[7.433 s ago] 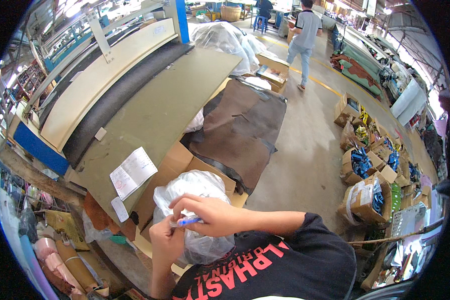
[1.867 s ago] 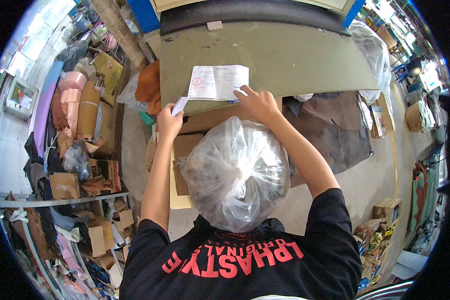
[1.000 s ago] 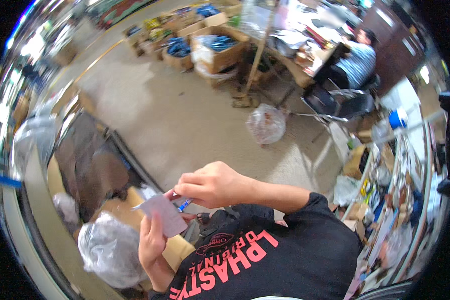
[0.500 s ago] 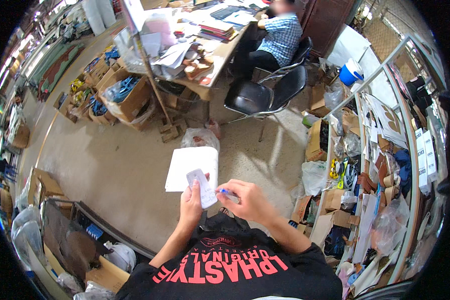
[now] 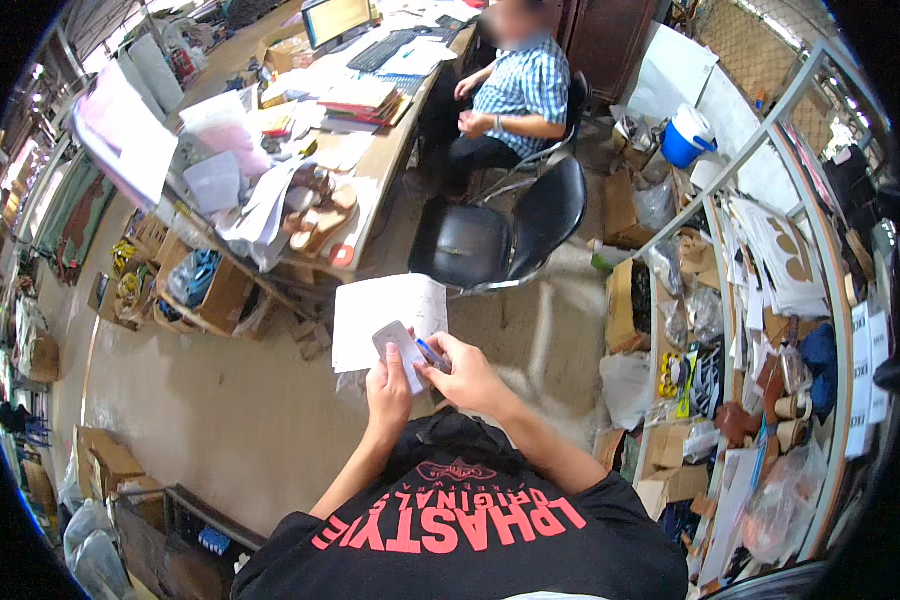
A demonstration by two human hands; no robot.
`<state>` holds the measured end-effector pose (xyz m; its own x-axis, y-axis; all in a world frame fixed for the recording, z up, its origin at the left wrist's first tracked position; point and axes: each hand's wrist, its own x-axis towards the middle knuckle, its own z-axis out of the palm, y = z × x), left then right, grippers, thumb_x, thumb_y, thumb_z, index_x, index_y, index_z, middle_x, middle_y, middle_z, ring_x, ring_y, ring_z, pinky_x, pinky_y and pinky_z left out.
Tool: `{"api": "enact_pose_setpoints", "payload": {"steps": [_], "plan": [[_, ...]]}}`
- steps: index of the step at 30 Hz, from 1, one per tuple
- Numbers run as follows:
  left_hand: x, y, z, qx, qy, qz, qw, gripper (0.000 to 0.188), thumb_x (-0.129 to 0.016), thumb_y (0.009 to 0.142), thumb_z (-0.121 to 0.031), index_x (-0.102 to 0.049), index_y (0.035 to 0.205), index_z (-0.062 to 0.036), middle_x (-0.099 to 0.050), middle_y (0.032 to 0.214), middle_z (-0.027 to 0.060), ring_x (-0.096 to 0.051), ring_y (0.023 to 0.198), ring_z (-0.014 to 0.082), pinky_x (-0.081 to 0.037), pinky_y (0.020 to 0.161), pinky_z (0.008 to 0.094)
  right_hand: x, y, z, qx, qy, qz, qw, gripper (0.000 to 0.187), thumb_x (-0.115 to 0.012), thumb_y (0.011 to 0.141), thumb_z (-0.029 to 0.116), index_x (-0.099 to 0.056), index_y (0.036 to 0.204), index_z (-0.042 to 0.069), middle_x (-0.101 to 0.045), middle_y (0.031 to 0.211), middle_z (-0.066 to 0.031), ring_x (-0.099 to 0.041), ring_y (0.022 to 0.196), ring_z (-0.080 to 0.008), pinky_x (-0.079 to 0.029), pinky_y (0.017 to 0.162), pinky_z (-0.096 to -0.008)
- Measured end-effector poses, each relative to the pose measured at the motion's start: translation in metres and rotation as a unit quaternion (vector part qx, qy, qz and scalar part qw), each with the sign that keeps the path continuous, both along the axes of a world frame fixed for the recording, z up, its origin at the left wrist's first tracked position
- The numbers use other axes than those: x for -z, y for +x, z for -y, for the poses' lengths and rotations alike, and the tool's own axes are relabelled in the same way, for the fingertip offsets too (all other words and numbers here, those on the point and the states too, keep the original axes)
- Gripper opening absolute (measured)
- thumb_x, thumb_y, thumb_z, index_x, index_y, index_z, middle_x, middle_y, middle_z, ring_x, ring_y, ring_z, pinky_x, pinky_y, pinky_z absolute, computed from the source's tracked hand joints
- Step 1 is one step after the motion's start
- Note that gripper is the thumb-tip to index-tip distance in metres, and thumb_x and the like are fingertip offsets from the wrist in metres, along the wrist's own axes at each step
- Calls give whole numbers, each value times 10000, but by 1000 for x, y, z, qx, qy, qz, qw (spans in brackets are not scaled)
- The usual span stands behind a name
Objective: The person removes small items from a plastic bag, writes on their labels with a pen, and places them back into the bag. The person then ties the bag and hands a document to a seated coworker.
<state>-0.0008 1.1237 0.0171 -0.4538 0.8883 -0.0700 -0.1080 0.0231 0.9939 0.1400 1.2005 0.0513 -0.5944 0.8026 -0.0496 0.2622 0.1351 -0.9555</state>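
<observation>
My left hand is closed on a white notebook, its thumb pressing a pale, round-cornered phone flat against the page. Part of the phone's lower end is covered by the thumb. Close on its right, my right hand has its fingers wrapped round a blue pen. The pen lies over the notebook's right part; whether its tip touches the paper I cannot tell. Some writing marks the page.
Ahead stands a cluttered desk with papers, folders, sandals and a monitor. Beside it are a black chair and a seated person. Shelving lines the right; cardboard boxes sit at left, and a black-framed rack lower left.
The desk and chair now appear nearer and lower left in view. My right hand has drawn in closer to the phone. The seated person's hands have come down in front of the body.
</observation>
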Motion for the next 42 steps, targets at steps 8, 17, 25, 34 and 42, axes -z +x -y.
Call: {"api": "enact_pose_setpoints", "payload": {"steps": [8,17,25,34,42], "plan": [[1,-41,-146,-95,-28,-140,985,349,-514,1063,-71,-609,1383,31,-668,1348,171,-607,1285,222,-440,1111,349,48,-10,-244,162,-289,-221,917,75,-622,1038,192,-582,1077,141,-509,744,62,-377,479,-25,-289,412,-222],[19,-63,-250,-201,-104,-107,968,369,-489,1031,1,-590,1383,53,-633,1396,175,-585,1327,235,-457,1101,348,117,-55,-508,273,-338,-243,868,111,-584,1021,159,-599,1126,125,-642,825,-45,-361,425,-43,-305,390,-240],[18,-46,-341,-248,-101,-96,959,375,-487,1019,24,-600,1376,47,-647,1379,180,-599,1312,237,-441,1119,348,142,-93,-605,234,-388,-204,868,173,-585,1020,191,-597,1186,144,-644,868,-40,-356,444,-43,-309,406,-233],[6,-57,-377,-263,-106,-112,952,372,-498,1008,42,-604,1364,54,-656,1360,185,-603,1306,246,-426,1138,357,129,-124,-655,237,-391,-155,876,194,-567,1073,301,-601,1178,141,-699,877,-8,-365,434,-54,-319,408,-244],[0,-83,-385,-263,-88,-86,957,357,-517,1009,29,-624,1350,33,-674,1308,146,-616,1249,209,-439,1108,339,-144,-47,-544,-161,-134,-566,798,148,-533,1077,194,-639,1109,95,-599,890,-3,-382,441,-63,-298,382,-242]]}}
